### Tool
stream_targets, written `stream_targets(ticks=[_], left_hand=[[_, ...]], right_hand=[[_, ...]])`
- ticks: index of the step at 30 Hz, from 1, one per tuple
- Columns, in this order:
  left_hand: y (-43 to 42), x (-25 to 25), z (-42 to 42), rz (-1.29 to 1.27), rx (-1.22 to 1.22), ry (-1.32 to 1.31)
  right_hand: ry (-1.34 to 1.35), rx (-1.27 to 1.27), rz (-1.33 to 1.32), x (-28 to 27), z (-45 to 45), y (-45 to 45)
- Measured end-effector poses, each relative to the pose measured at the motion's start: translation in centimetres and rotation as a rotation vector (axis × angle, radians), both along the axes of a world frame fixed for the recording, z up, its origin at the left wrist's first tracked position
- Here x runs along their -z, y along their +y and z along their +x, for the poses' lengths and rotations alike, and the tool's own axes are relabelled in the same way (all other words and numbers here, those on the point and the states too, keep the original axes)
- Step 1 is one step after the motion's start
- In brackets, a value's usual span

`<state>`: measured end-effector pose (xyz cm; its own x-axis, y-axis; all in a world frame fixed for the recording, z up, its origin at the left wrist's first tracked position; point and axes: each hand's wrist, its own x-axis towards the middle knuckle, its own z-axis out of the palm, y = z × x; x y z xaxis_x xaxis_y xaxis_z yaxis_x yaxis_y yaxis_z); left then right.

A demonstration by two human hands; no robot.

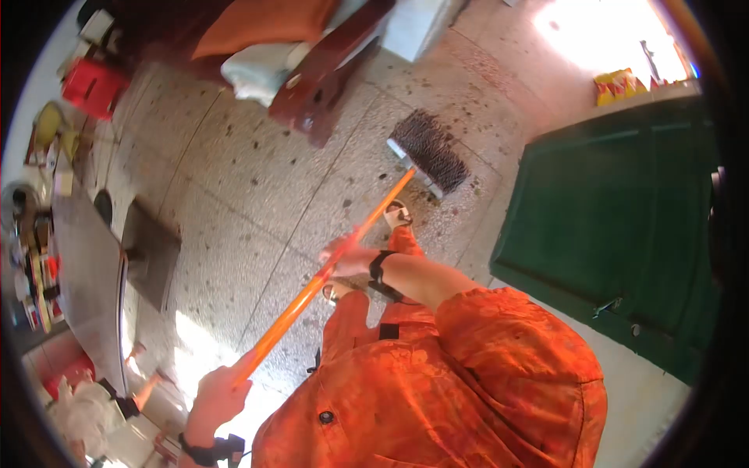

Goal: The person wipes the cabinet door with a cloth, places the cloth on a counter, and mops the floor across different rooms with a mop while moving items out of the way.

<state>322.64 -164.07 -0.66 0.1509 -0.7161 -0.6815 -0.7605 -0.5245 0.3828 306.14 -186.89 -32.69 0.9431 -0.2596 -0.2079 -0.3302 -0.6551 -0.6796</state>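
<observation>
A broom with a long orange handle runs diagonally in front of my body. Its wide head of dark bristles lies on the speckled floor, ahead of my sandalled feet. Near the top end of the handle, my left hand is closed around it. Further down, the fingers of my right hand wrap the handle at about its middle; they are slightly blurred. Both wrists wear dark bands. Orange clothing covers my body and right upper arm.
At right stands a large dark green chest or cabinet, with yellow packets behind it. A dark red wooden seat is ahead. A table and a red container are at left. Another person is at lower left.
</observation>
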Motion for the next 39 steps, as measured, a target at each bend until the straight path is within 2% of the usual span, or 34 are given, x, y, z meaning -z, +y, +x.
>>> stream_targets(ticks=[2,4,7,9,10,12,14,16,18,22,24,27,28,30,31,32,34,35,37,38,39], left_hand=[[5.3,-2.7,1.1,-0.022,-0.169,-0.075],[9.2,-6.1,1.7,0.043,-0.246,-0.148],[14.2,-10.5,2.1,0.058,-0.477,-0.151],[16.4,-13.2,2.3,-0.046,-0.273,-0.376],[17.1,-14.5,2.3,0.075,-0.432,-0.366],[15.9,-19.3,1.9,0.239,-0.324,-0.515],[13.3,-22.1,1.0,0.417,-0.366,-0.639],[13.8,-23.9,0.7,0.191,-0.292,-0.705],[13.1,-26.0,0.6,0.101,-0.237,-0.776],[11.1,-30.0,0.0,-0.047,-0.156,-0.861],[11.0,-31.1,-0.6,-0.092,-0.124,-0.858],[10.7,-32.2,-0.9,-0.186,-0.627,-1.136],[11.4,-33.0,0.1,-0.209,-0.617,-1.129],[14.6,-34.5,3.6,-0.323,0.443,-0.938],[17.4,-34.5,3.4,-0.467,-0.481,-0.918],[17.8,-34.5,4.6,-0.372,-0.530,-0.836],[19.3,-31.5,7.0,-0.472,-0.787,-0.784],[20.4,-29.3,8.7,-0.471,-0.792,-0.782],[22.5,-23.6,12.3,-0.490,-0.869,-0.539],[23.1,-20.5,13.5,-0.501,-0.913,-0.420],[22.5,-16.9,13.7,-0.552,-0.879,-0.381]], right_hand=[[0.030,-0.068,0.126,-4.4,3.3,5.1],[0.116,-0.260,0.214,-6.6,6.7,9.9],[0.100,-0.399,0.302,-9.6,10.0,15.9],[-0.081,-0.490,0.390,-10.7,12.2,19.3],[-0.080,-0.527,0.391,-11.4,13.4,20.8],[-0.132,-0.694,0.691,-13.2,16.1,22.9],[-0.071,-0.736,0.754,-16.0,17.7,24.7],[-0.013,-0.767,0.813,-17.2,19.0,27.0],[-0.152,-0.822,0.803,-17.7,20.2,29.6],[-0.450,-0.858,0.673,-21.9,21.6,30.4],[-0.436,-0.917,0.646,-23.6,21.8,29.7],[-0.374,-0.879,0.526,-27.1,21.3,26.9],[-0.372,-0.861,0.508,-27.8,21.0,26.1],[-0.264,-0.810,0.570,-29.3,20.1,24.2],[-0.205,-0.763,0.502,-30.4,19.4,22.5],[-0.202,-0.752,0.488,-30.3,19.2,21.4],[-0.107,-0.712,0.376,-30.1,19.0,20.1],[0.012,-0.732,0.352,-30.7,19.2,18.7],[-0.086,-0.727,0.253,-27.0,19.2,17.2],[-0.017,-0.691,0.233,-25.0,19.0,16.2],[-0.159,-0.655,0.178,-20.5,18.5,15.7]])
